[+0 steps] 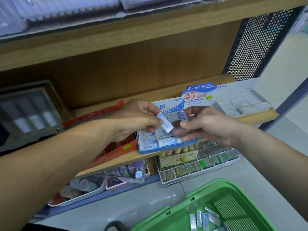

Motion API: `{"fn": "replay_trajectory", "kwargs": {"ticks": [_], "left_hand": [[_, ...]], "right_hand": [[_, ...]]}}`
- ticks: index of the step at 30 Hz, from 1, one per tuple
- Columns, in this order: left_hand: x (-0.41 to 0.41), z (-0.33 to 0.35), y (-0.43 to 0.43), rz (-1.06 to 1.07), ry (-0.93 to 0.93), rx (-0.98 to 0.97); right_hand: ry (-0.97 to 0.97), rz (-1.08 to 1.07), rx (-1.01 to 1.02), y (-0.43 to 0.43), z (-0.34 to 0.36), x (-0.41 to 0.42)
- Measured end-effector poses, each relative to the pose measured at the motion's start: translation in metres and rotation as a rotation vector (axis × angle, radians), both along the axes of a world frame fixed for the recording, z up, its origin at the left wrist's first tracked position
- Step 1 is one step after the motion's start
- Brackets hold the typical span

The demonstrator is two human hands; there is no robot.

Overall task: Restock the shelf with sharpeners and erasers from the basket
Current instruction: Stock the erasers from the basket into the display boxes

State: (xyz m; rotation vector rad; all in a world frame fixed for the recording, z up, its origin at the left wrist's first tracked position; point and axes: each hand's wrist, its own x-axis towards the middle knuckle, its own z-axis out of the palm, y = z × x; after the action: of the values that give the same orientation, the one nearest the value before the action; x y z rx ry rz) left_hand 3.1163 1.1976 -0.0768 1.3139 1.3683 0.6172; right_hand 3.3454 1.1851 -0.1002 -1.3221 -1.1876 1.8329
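My left hand (138, 120) pinches a white and blue eraser (165, 122) by one end, tilted over the blue Campus eraser box (164, 148) on the wooden shelf (120, 160). My right hand (206, 125) holds another small blue and white eraser (182, 115) between thumb and fingers just to the right, above the same box. Several Campus erasers lie in rows inside the box. At the bottom right, the green basket (218, 189) on the floor holds several more wrapped erasers (205, 220).
A red Faber-Castell box (113, 155) stands left of the blue box. Behind are a Pilot foam eraser display (198, 95) and a white tray of erasers (245, 102). Below the shelf sit trays of small coloured items (200, 162). A dark case (28, 110) is at left.
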Motion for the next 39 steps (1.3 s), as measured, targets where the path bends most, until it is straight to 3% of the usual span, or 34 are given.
{"fn": "replay_trajectory", "kwargs": {"ticks": [3, 7, 14, 20, 25, 28, 30, 34, 39], "left_hand": [[-0.014, 0.001, 0.007, -0.070, 0.198, 0.139], [-0.019, -0.003, 0.007, -0.533, 0.685, 0.225], [-0.010, -0.018, 0.007, -0.556, 0.725, 0.228], [-0.004, -0.022, 0.003, -0.621, 0.918, 0.419], [-0.006, -0.026, -0.001, -0.619, 0.899, 0.320], [-0.003, -0.024, -0.002, -0.489, 0.848, 0.372], [0.008, -0.020, -0.004, -0.372, 0.689, 0.362], [0.041, -0.019, -0.011, -0.220, 0.238, 0.129], [0.060, -0.026, 0.006, 0.004, -0.013, 0.008]], "right_hand": [[-0.191, 0.004, 0.149, 0.000, -0.002, -0.001], [-0.228, -0.036, 0.175, 0.003, -0.007, 0.001], [-0.111, -0.025, 0.061, 0.003, -0.014, 0.005], [-0.122, -0.028, 0.071, 0.001, -0.018, 0.009], [-0.050, -0.081, 0.002, -0.001, -0.017, 0.015], [-0.024, -0.103, -0.026, -0.002, -0.017, 0.018], [0.006, -0.120, -0.038, -0.003, -0.015, 0.018], [0.089, -0.116, -0.049, -0.007, -0.008, 0.020], [-0.147, -0.161, 0.072, -0.007, 0.000, 0.055]]}}
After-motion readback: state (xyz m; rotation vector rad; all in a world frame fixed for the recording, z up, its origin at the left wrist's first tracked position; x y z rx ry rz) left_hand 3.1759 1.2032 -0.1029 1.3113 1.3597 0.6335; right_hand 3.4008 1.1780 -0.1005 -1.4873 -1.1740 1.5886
